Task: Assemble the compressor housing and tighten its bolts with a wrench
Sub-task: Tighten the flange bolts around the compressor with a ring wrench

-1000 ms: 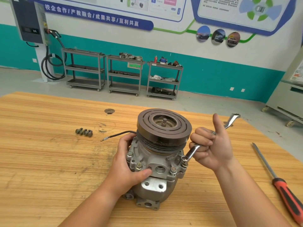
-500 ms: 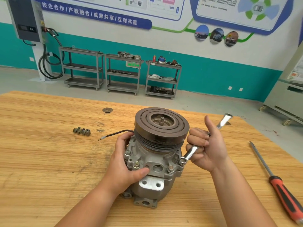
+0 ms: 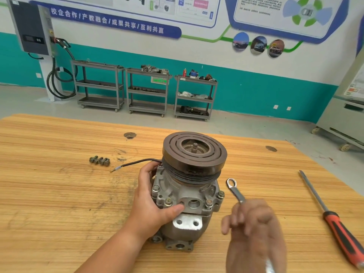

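Lifting off the bolt it was seated on a second ago, the wrench (image 3: 235,192) now hangs in the air just right of the compressor (image 3: 189,196), its ring end clear of the right-hand flange bolt (image 3: 220,194). The right hand (image 3: 254,229) has swung back toward the camera and is motion-blurred, but its fingers are wrapped round the wrench shank. The left hand (image 3: 151,205) keeps its grasp on the housing's left side, thumb pressed on the front flange, steadying the compressor upright on the wooden table (image 3: 59,203) with its pulley (image 3: 194,152) on top. This looks like a reset between strokes or a move to another flange bolt. Three loose bolts (image 3: 99,160) lie well apart to the left, so fastening is probably unfinished.
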Tool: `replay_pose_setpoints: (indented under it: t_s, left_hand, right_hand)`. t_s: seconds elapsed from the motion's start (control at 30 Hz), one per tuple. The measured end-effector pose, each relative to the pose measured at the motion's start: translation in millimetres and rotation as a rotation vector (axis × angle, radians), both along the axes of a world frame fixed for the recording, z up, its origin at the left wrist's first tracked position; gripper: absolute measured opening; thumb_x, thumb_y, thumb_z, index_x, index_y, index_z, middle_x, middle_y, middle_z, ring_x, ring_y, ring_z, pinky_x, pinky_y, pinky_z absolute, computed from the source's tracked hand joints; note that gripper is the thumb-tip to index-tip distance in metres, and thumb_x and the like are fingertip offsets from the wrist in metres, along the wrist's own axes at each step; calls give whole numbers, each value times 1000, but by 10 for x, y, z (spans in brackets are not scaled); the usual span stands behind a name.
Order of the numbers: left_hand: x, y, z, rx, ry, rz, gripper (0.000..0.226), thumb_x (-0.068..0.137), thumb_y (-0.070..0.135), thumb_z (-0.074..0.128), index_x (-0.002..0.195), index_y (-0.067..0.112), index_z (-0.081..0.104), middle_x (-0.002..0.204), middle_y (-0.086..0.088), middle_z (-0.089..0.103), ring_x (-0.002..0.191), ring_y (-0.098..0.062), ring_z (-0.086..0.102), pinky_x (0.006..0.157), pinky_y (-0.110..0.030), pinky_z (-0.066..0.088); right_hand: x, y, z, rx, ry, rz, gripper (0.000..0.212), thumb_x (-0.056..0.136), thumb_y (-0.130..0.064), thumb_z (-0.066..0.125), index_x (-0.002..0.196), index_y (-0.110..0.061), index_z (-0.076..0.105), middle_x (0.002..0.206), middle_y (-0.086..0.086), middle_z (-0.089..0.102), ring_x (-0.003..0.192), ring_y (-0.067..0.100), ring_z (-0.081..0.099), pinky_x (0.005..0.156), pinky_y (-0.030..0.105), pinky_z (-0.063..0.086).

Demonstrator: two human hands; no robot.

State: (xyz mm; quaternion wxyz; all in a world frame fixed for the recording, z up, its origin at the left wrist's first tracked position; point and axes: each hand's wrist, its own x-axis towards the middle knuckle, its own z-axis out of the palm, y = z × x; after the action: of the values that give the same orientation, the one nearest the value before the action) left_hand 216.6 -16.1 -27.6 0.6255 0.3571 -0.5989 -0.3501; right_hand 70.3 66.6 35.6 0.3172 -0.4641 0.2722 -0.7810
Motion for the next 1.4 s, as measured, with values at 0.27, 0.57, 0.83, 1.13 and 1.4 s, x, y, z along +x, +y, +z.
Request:
replay_pose_setpoints:
  t_s: [0.27, 0.57, 0.83, 1.13, 1.4]
  left_hand:
    - [4, 7, 29, 37, 36, -30, 95, 36, 72, 83, 120, 54, 41, 117, 24, 58, 113, -8, 59, 84, -20, 51]
    - [-19, 19, 55, 41, 53, -42, 90, 38, 70, 85, 117, 58, 42, 117, 28, 58, 112, -4, 60, 83, -17, 50]
    - [-13, 27, 45, 66, 38, -46, 110, 36, 74, 82, 127, 33, 37, 114, 28, 58, 111, -2, 59, 82, -15, 49]
    - [-23, 40, 31, 60, 17, -9, 93, 31, 76, 81, 114, 65, 39, 116, 30, 56, 113, -4, 58, 91, -31, 50]
    - [-17, 26, 12, 71, 2, -7, 99, 33, 75, 82, 120, 59, 37, 119, 26, 56, 119, -14, 56, 99, -52, 46]
  right_hand:
    - [-744, -806, 259, 447, -209, 693, 56, 78, -69, 37, 46, -25, 25, 45, -6, 20, 40, 7, 14, 34, 14, 14]
    - [-809, -1372, 160, 679, -326, 1407, 48, 92, -46, 49, 58, -15, 37, 55, 1, 35, 47, 12, 30, 39, 15, 12]
    - [-835, -1323, 170, 777, -332, 1388, 45, 93, -42, 51, 58, -16, 37, 55, 0, 35, 44, 10, 26, 40, 16, 13]
    - [-838, -1123, 138, 625, -312, 1081, 45, 82, -39, 63, 50, -24, 35, 49, -9, 28, 40, 4, 14, 37, 16, 14]
    - [-514, -296, 2, 307, -210, 173, 48, 83, -36, 44, 38, -22, 40, 45, -6, 35, 44, 10, 15, 39, 16, 21]
